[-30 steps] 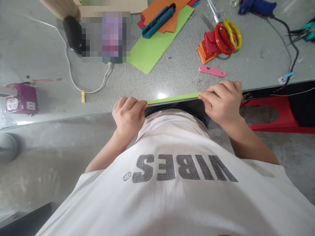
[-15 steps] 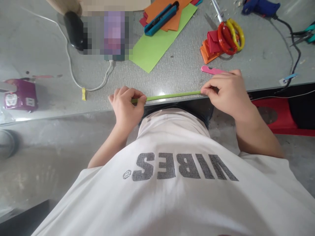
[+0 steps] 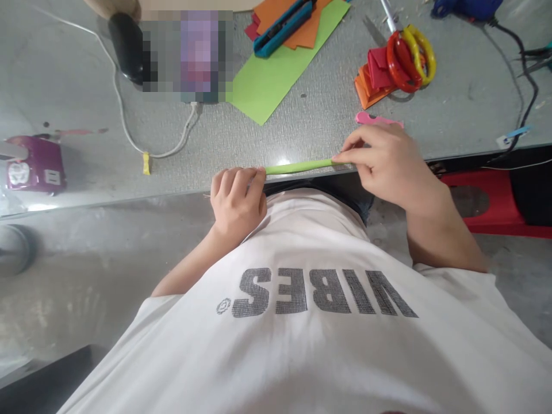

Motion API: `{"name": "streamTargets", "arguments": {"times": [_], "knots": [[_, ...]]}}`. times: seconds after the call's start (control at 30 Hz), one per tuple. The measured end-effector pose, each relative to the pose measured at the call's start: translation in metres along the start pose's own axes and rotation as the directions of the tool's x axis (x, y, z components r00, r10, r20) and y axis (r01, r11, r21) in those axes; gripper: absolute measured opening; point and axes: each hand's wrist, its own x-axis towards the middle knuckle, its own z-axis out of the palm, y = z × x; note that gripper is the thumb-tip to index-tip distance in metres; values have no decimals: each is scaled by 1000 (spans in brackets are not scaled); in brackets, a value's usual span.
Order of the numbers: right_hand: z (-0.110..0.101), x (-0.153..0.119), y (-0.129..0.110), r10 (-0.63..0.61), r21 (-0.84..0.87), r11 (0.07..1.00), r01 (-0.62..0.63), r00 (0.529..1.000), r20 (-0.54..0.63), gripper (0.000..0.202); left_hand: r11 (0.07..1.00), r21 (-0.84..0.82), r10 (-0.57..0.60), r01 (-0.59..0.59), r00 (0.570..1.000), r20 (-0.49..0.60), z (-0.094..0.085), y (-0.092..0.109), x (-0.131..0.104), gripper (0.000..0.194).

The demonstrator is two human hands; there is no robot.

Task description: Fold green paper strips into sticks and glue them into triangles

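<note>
Green strip (image 3: pixel 299 167) lies along the table's (image 3: pixel 164 183) near edge; I've got left fingers pinched on one end, right fingers closed on the other. By my right hand (image 3: pixel 386 164), partly over the pink tool (image 3: pixel 373 119), sit scissors (image 3: pixel 411 57). My left hand (image 3: pixel 239 198) is well apart from them.

We observe a craft workspace: the table (image 3: pixel 276 135) carries scissors (image 3: pixel 405 60), a cutter (image 3: pixel 282 29) and coloured paper (image 3: pixel 276 80).
</note>
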Motion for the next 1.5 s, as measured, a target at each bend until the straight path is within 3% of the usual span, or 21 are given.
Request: {"name": "streamTargets", "arguments": {"times": [0.13,0.37,0.5,0.67,0.97,1.3,1.5], "knots": [[14,2,-22,-114,9,993,115,993,-24,38,996,31,89,-87,994,-69,11,8,4,28],[41,2,-36,-177,-56,984,171,976,-127,30,991,-7,134,-134,991,-17,15,18,16,26],[35,2,-36,-133,9,991,136,983,-129,30,993,-52,109,-106,992,62,-2,16,26,24],[23,21,-35,-56,69,995,65,990,-128,29,988,-156,44,-11,977,210,-21,3,57,24],[29,41,-28,-39,123,991,45,998,-50,26,979,-162,-84,122,971,224,-13,-7,75,17],[40,39,-33,-66,125,989,74,995,-74,27,989,-147,18,17,973,228,-13,-3,72,24],[38,40,-35,-65,102,992,70,997,-53,27,998,-60,30,-13,954,298,-20,0,76,27]]}}
